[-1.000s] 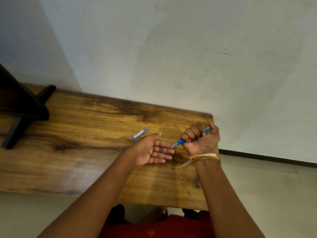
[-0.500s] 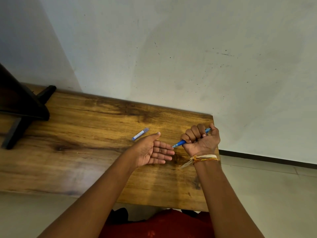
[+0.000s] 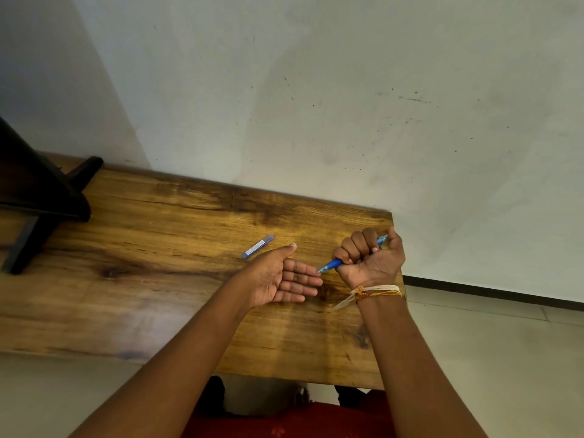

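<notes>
Above the right end of the wooden table (image 3: 158,248), the right hand (image 3: 371,260) fists round the blue pen (image 3: 331,265), its tip close by the flat, spread fingers of the upturned left hand (image 3: 281,279), best held level and steady beneath it.

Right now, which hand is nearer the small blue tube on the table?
Left. The left hand, open, is just beside the small blue tube; the right hand grips a blue pen, farther off.
</notes>
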`<move>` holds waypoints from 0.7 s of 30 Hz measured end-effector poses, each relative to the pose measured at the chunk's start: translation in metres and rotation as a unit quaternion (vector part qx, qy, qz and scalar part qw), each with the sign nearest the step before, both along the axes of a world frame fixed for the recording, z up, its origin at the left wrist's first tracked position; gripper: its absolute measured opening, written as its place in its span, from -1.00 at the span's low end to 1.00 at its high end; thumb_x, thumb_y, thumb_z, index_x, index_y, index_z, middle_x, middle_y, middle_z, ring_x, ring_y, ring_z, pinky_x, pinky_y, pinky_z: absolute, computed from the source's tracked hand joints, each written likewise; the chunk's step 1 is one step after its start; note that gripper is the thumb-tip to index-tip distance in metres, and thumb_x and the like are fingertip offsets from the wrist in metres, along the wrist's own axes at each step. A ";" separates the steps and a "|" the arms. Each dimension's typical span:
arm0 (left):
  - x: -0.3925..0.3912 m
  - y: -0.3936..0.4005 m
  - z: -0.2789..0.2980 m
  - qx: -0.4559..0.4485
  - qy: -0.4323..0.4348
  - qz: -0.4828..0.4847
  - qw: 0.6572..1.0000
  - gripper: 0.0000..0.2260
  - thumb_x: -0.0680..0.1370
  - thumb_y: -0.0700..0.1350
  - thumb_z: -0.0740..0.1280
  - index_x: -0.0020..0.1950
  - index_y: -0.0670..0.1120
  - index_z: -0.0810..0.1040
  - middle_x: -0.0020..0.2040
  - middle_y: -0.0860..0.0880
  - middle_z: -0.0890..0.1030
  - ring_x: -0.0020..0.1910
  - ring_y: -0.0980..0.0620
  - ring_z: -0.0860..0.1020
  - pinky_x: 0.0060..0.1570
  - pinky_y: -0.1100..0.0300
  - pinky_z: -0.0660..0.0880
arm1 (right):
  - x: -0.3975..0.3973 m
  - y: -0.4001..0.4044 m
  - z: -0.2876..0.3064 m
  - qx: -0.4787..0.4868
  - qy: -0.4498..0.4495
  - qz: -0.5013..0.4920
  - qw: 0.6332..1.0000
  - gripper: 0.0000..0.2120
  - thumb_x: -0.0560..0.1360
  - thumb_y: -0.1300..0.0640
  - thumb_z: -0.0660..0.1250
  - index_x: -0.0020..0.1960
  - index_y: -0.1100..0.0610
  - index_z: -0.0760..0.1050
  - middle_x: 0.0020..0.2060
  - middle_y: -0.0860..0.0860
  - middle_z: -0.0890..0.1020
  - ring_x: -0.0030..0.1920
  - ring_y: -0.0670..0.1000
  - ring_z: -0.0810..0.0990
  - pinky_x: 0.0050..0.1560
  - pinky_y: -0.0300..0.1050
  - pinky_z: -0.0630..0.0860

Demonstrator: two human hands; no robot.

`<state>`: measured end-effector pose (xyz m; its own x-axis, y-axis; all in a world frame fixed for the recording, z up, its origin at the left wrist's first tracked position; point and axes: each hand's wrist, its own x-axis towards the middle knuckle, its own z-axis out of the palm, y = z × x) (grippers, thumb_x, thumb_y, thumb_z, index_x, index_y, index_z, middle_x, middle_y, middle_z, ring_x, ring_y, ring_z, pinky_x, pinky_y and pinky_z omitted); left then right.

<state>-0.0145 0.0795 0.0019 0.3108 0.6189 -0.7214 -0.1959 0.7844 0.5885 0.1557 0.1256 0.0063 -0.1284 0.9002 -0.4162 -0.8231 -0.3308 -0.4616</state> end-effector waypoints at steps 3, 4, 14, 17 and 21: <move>0.000 0.000 -0.001 0.000 0.000 0.001 1.000 -0.45 0.63 0.15 0.02 0.01 -0.23 0.64 0.01 -0.21 0.69 -0.06 -0.10 0.68 -0.02 0.09 0.56 | 0.000 0.001 0.000 0.001 -0.001 0.000 1.000 -0.45 0.50 -0.17 -0.01 -0.59 0.06 0.17 -0.67 -0.05 0.18 -0.62 -0.07 0.06 -0.46 -0.28 0.05; -0.001 0.000 -0.001 0.000 0.000 0.001 1.000 -0.44 0.63 0.15 0.01 0.01 -0.23 0.64 0.01 -0.21 0.69 -0.07 -0.10 0.68 -0.02 0.09 0.56 | -0.001 0.000 0.000 0.002 -0.001 0.001 1.000 -0.45 0.50 -0.18 -0.01 -0.59 0.06 0.17 -0.67 -0.05 0.18 -0.60 -0.07 0.04 -0.47 -0.27 0.05; -0.003 0.000 -0.001 0.001 0.002 0.001 1.000 -0.45 0.64 0.15 0.01 0.00 -0.23 0.64 0.02 -0.22 0.68 -0.07 -0.10 0.68 0.00 0.08 0.56 | -0.003 -0.001 0.001 -0.007 0.001 -0.005 1.000 -0.45 0.50 -0.18 -0.02 -0.60 0.06 0.17 -0.67 -0.05 0.17 -0.53 -0.05 -0.02 -0.47 -0.26 0.04; -0.003 0.000 -0.001 -0.002 0.003 0.004 1.000 -0.45 0.64 0.14 0.02 0.00 -0.23 0.64 -0.02 -0.21 0.69 -0.09 -0.09 0.68 -0.04 0.09 0.57 | -0.004 -0.001 0.001 -0.011 0.001 -0.003 1.000 -0.46 0.49 -0.15 -0.03 -0.60 0.07 0.16 -0.67 -0.05 0.17 -0.51 -0.05 -0.03 -0.45 -0.27 0.03; -0.004 0.000 -0.002 -0.004 -0.001 0.004 1.000 -0.45 0.63 0.15 0.01 0.00 -0.23 0.64 -0.01 -0.21 0.69 -0.09 -0.09 0.68 -0.06 0.09 0.58 | -0.005 0.000 -0.001 -0.011 0.002 -0.007 1.000 -0.43 0.50 -0.19 -0.04 -0.60 0.07 0.17 -0.68 -0.05 0.17 -0.51 -0.05 -0.04 -0.43 -0.26 0.00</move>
